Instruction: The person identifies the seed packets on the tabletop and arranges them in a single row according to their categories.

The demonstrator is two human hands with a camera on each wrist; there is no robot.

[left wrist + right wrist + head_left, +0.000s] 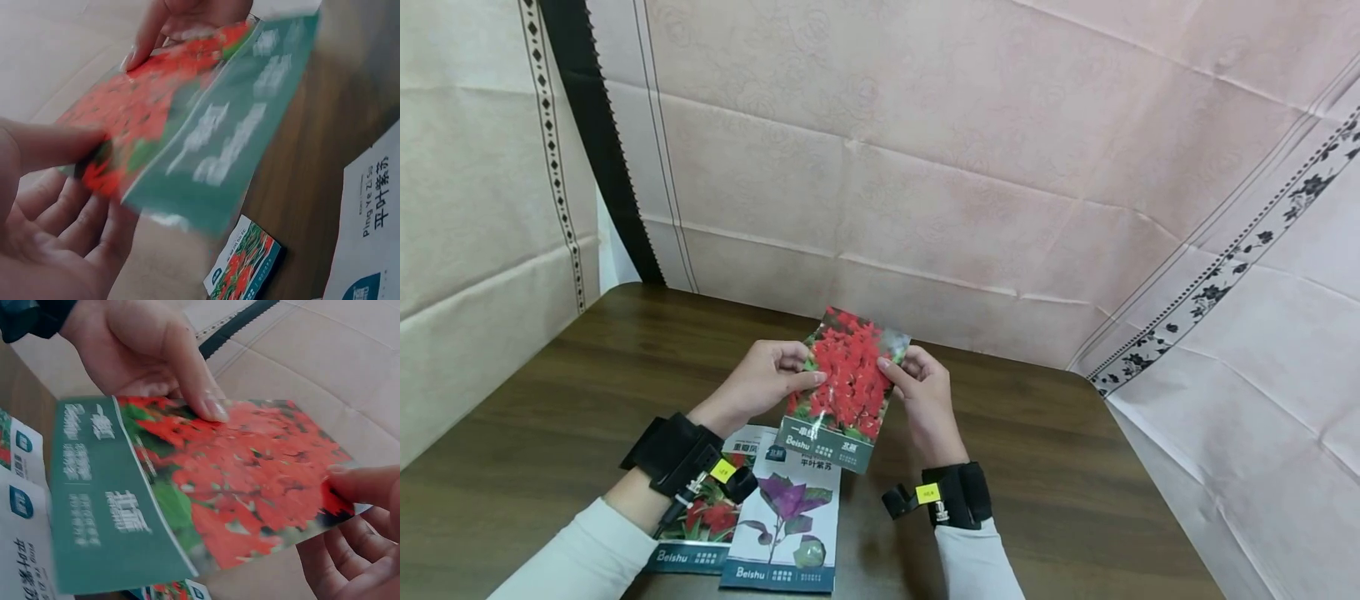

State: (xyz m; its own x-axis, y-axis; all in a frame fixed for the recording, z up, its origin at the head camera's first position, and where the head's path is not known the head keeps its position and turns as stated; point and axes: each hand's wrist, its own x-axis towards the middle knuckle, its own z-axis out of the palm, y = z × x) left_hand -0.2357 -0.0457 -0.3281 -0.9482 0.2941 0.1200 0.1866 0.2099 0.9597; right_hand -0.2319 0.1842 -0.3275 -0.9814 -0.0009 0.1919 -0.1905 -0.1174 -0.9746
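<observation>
Both hands hold up a seed packet [846, 375] with a red-flower picture and a green label band, tilted above the wooden table. The left hand [767, 375] pinches its left edge, thumb on the front and fingers behind. At the opposite edge the right hand [925, 392] pinches it the same way, as the right wrist view [231, 481] of the packet also shows. Below lies a white packet [786, 525] with a purple-leaved plant, overlapping a second red-flower packet [707, 521] partly hidden under the left forearm.
The wooden table [1037, 467] has a rounded far edge against patterned cloth hangings [887, 167]. Another small red-flower packet [244, 262] lies below the held one in the left wrist view. Black camera straps [673, 454] circle both wrists.
</observation>
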